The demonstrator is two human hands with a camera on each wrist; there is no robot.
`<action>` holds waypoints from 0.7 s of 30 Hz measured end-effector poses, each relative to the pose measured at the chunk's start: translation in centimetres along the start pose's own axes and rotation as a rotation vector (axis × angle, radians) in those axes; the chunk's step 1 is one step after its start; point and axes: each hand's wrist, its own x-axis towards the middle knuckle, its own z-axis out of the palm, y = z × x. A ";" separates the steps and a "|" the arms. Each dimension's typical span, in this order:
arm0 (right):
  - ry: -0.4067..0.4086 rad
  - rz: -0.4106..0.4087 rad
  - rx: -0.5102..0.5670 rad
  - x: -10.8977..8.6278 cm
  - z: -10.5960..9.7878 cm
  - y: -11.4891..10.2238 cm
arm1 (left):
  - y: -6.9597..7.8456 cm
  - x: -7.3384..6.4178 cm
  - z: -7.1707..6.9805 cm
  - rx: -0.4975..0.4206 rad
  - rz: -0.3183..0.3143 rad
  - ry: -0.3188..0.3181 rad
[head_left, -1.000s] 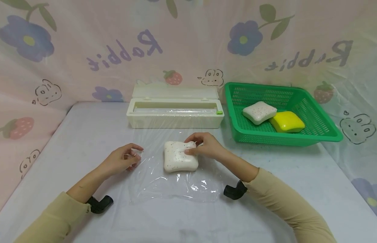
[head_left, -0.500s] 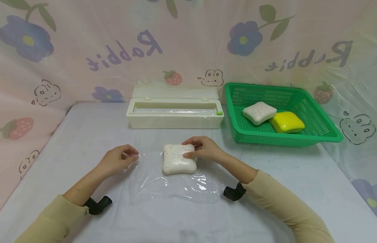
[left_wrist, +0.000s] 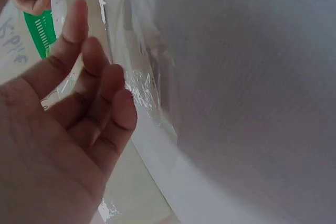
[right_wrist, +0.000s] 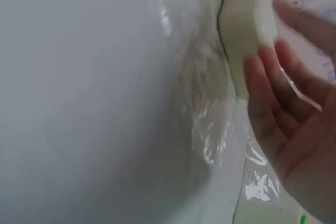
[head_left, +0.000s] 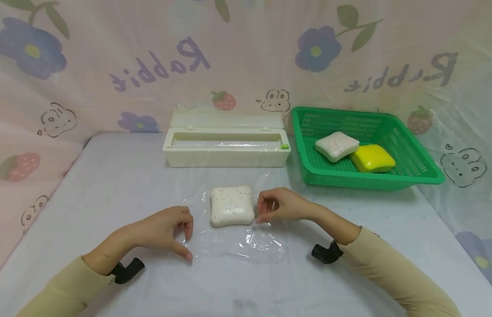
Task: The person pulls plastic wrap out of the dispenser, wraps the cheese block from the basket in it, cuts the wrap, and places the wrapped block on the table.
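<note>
A white, black-speckled, pillow-shaped square block (head_left: 231, 206) lies on a sheet of clear cling film (head_left: 230, 246) spread on the table. My left hand (head_left: 164, 231) hovers at the film's left side, thumb spread from loosely bent fingers, holding nothing. In the left wrist view its fingers (left_wrist: 86, 66) are slightly curved in front of the crinkled film. My right hand (head_left: 283, 204) is at the block's right edge, fingertips close beside it and gripping nothing. The right wrist view shows the block (right_wrist: 241, 30) from the side, with relaxed fingers (right_wrist: 257, 77) overlapping it.
A white cling film dispenser (head_left: 226, 157), its lid raised, stands behind the block. To the back right is a green basket (head_left: 364, 179) with another speckled white block (head_left: 337, 146) and a yellow block (head_left: 373, 158). A printed curtain (head_left: 238, 53) hangs behind the table.
My right hand has let go of the block and moved slightly right and nearer. My left hand has moved nearer and to the right, its thumb now spread.
</note>
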 end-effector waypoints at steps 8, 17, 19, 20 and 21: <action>-0.271 -0.044 0.065 -1.5 0.3 1.3 | 0.6 -0.1 -0.1 0.002 0.029 -0.099; -0.431 -0.166 0.019 -2.5 0.4 1.2 | 0.1 -0.3 -0.2 -0.009 0.017 -0.167; -0.436 -0.174 -0.034 -2.8 0.7 1.0 | 0.0 -0.4 -0.2 -0.022 0.016 -0.180; -0.433 -0.176 -0.067 -3.0 0.8 0.8 | 0.0 -0.5 -0.3 -0.027 0.017 -0.184; -0.428 -0.178 -0.102 -3.2 0.9 0.6 | 0.0 -0.5 -0.3 -0.032 0.021 -0.188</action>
